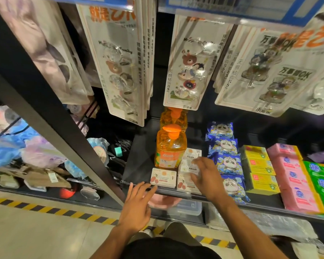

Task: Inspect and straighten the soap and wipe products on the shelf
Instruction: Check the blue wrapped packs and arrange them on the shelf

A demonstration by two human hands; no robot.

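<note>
The dark shelf [140, 165] carried a row of blue wipe packs [226, 161] beside an orange soap bottle [169, 150]. The left hand [137, 204] hovered flat-fingered at the shelf's front edge, holding nothing; the right hand [206, 176] pinched a white soap box [187, 167] before the bottle.

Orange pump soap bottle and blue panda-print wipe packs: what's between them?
White cardboard soap boxes in a row, partly under the right hand, shown in the head view.

Bare left hand [137, 204] and right hand [207, 177], forearms unsleeved; at the near edge a black fabric top [168, 248], olive-brown trousers [178, 232], pale shoe [148, 232].
</note>
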